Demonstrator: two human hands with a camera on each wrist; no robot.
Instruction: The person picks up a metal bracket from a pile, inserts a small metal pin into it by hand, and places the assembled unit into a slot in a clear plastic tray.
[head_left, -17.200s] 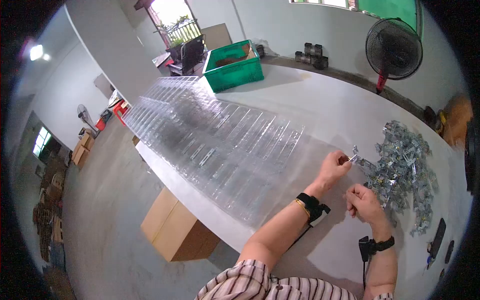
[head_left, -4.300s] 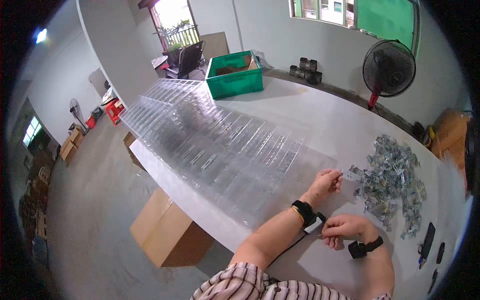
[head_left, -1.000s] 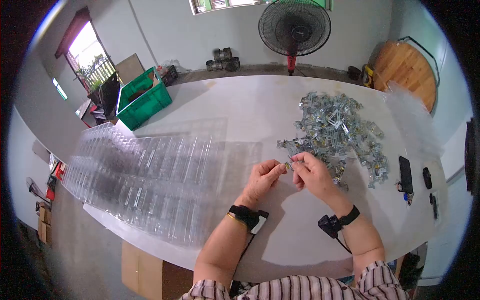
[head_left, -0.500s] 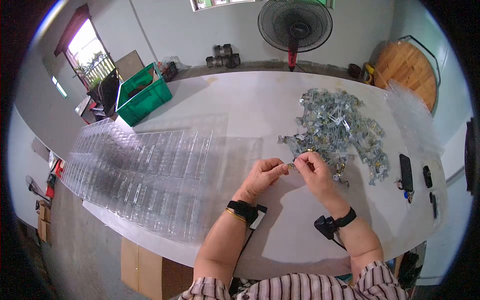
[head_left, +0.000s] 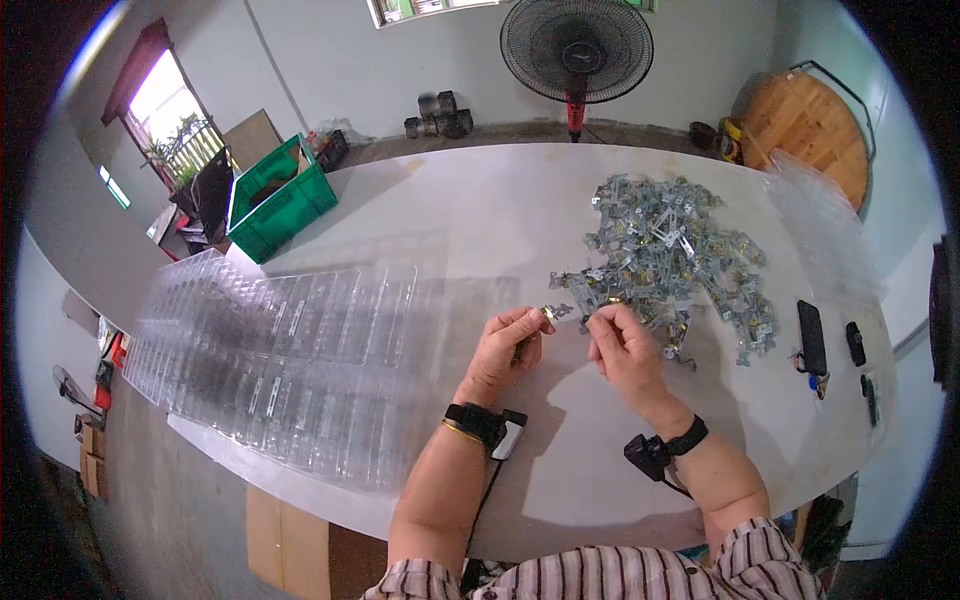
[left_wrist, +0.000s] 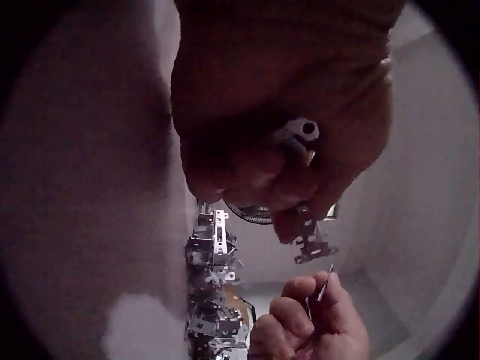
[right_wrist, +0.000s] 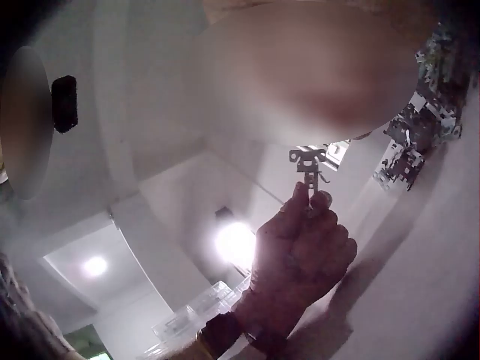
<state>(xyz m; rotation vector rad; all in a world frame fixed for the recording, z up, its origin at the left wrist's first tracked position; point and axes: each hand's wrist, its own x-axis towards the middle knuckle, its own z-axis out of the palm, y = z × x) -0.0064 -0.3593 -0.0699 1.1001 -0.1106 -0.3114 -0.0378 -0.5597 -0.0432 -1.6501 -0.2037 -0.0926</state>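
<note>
My left hand (head_left: 508,348) pinches a small flat metal bracket (head_left: 557,312) between thumb and forefinger, its notched end pointing out. In the left wrist view another metal piece with a round hole (left_wrist: 304,129) sits against the curled fingers of this hand. Just to the right, my right hand (head_left: 628,352) pinches a thin, shiny metal piece (left_wrist: 325,285) whose kind is too small to make out. The hands are a short way apart. A heap of similar metal brackets (head_left: 660,240) lies right behind them on the white table (head_left: 480,200).
Clear plastic trays (head_left: 330,400) with rows of slots, a few holding metal strips, lie at left. A green crate (head_left: 285,215) stands behind them. A black phone (head_left: 812,338), keys and small dark items lie at right, near clear plastic film (head_left: 825,225). A fan (head_left: 577,55) stands beyond the table.
The head view has turned right since the older frames. A second ago the hands met at one small piece; now they have separated, the bracket sticking out from my left fingertips.
</note>
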